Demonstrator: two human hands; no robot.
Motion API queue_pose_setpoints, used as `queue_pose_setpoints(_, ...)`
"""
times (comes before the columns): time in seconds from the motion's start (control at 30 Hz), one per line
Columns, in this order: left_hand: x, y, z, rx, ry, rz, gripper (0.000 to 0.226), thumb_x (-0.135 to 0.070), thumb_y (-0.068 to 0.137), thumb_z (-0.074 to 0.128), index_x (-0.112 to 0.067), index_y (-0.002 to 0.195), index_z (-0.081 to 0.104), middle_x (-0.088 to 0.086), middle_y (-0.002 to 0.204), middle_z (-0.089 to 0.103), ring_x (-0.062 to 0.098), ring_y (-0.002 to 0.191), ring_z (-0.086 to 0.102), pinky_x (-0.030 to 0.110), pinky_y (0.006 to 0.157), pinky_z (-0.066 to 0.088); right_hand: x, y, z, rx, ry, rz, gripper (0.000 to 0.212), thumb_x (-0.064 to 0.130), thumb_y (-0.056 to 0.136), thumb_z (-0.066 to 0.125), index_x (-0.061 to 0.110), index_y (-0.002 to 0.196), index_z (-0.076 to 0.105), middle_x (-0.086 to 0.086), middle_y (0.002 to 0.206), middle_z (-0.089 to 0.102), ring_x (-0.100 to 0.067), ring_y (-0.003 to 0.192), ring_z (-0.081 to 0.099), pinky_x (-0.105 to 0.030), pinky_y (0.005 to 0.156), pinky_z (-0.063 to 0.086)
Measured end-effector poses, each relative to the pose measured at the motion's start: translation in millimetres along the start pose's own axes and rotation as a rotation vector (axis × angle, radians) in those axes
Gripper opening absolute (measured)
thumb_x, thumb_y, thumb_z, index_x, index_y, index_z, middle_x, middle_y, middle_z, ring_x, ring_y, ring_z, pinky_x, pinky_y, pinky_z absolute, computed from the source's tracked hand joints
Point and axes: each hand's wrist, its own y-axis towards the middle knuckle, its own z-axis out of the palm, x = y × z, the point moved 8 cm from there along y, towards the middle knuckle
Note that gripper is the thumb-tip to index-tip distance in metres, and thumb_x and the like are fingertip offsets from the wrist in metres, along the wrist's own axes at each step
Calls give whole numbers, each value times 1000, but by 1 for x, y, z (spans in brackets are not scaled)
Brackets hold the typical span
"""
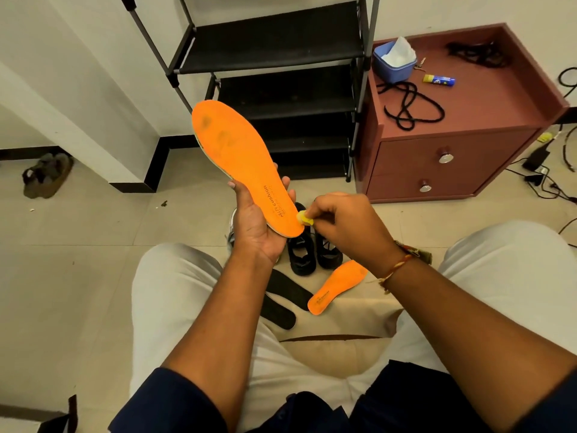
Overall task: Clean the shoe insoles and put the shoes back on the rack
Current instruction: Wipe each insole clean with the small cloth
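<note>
The scene is lit evenly and softly; faint shadows are cast below the shoe rack [274,48], whose poles are skewed by wide-angle distortion.

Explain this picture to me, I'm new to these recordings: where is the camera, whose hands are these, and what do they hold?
There is no machine here: one camera sits on a person's head, looking down at their own two bare hands. The left hand grips an orange insole by its heel end. The right hand pinches a small yellow piece, too small to identify, against that heel. On the floor below lie a pair of black shoes, a second orange insole and two black insoles. Behind stand a black shoe rack and a reddish cabinet.
</note>
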Motion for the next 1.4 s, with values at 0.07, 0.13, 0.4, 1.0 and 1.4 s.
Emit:
queue_pose_setpoints(0.07,3,-2,3,11,-9,-27,77,-73,96,30,-16,139,59,7,132,67,25,116,64,39,97,51,4,-2,-1,-1,15,-10,9,16,87,75,13,95,77,-1,91,73,-12,83,66,-34,78,58)
queue_pose_setpoints(0.13,9,-6,10,56,15,-81,81,-75,96,24,-15,134,62,8,112,73,21,98,70,35,85,57,22,-6,6,40,74,-62,10,17,85,77,15,95,77,1,93,73,-8,85,66,-25,79,56)
queue_pose_setpoints(0.4,56,-40,36,265,253,-260,64,-62,102,27,-18,138,57,15,125,69,28,109,69,43,95,53,-10,12,-43,-341,-121,-35,3,8,86,70,10,87,72,-4,91,70,-20,86,65,-42,74,55)
queue_pose_setpoints(1.0,57,-50,46,480,674,-179,44,-50,103,42,-13,120,59,20,93,68,27,69,62,35,59,46,12,4,-59,-359,-47,-126,10,2,85,69,10,91,71,0,94,71,-14,92,65,-28,82,54)
queue_pose_setpoints(1.4,50,-55,46,467,782,-131,38,-50,95,44,-28,122,59,4,88,76,25,72,66,30,54,46,-48,2,-109,-586,-47,168,18,1,83,67,15,91,74,3,96,71,-7,91,62,-13,85,47)
